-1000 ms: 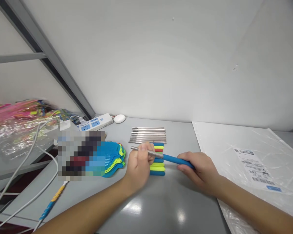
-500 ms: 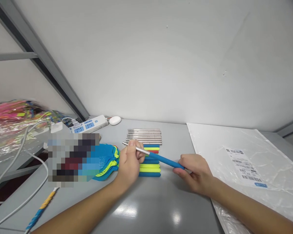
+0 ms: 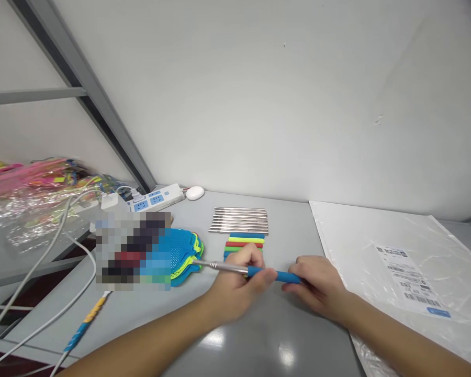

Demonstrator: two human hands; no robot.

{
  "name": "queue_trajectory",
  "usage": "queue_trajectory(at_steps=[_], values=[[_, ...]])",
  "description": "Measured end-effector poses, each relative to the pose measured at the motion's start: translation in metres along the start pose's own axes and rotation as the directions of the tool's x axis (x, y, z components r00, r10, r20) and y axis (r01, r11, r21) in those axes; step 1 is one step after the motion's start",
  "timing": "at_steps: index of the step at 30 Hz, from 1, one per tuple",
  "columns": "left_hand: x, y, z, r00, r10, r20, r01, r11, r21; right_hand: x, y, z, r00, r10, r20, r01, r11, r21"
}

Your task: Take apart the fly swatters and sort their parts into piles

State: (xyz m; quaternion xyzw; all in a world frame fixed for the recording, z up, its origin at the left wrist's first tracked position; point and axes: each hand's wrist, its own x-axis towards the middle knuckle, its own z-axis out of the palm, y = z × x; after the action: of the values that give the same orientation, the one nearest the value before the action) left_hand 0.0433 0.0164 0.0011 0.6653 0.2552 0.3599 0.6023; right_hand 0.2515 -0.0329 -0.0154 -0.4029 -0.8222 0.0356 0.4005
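Observation:
My left hand (image 3: 233,293) is closed around a blue handle (image 3: 283,276) near its joint with a silver metal rod (image 3: 223,266), its thumb pressed along the handle. The rod points left, its tip over the swatter heads. At the other end, my right hand (image 3: 317,283) grips the handle's butt. Just behind my left hand lies a row of colored handles (image 3: 245,243), blue, yellow, red and green, partly hidden by my fingers. Farther back, several loose silver rods (image 3: 239,220) lie side by side. Stacked blue and yellow perforated swatter heads (image 3: 178,248) are to the left.
A white plastic mailing bag (image 3: 353,230) with a label covers the table's right side. At the back left are a power strip (image 3: 157,199) and a white oval object (image 3: 195,193). Cables hang over the left edge, near plastic-wrapped colorful goods (image 3: 43,193). A pixelated patch hides part of the left.
My left hand has slid right along the piece, from the metal rod to its joint with the blue handle. The right hand keeps its grip. The view has shifted slightly.

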Motion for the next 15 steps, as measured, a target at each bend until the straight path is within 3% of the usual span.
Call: queue_trajectory(at_steps=[3,7,15], values=[[-0.0017,0.0019,0.0010,1.000,0.012,0.025,-0.013,0.999,0.043,-0.0017,0.0019,0.0009,0.999,0.018,-0.030,-0.015,0.997,0.078],[0.0001,0.0032,-0.0003,0.999,-0.053,-0.002,0.052,0.997,-0.065,-0.0031,0.0048,0.0019,1.000,0.013,-0.007,-0.012,0.995,0.095],[0.0037,-0.0018,0.0004,0.988,-0.156,0.021,0.157,0.971,-0.183,-0.0054,0.0011,0.0016,0.984,-0.077,0.158,0.098,0.987,-0.128]])
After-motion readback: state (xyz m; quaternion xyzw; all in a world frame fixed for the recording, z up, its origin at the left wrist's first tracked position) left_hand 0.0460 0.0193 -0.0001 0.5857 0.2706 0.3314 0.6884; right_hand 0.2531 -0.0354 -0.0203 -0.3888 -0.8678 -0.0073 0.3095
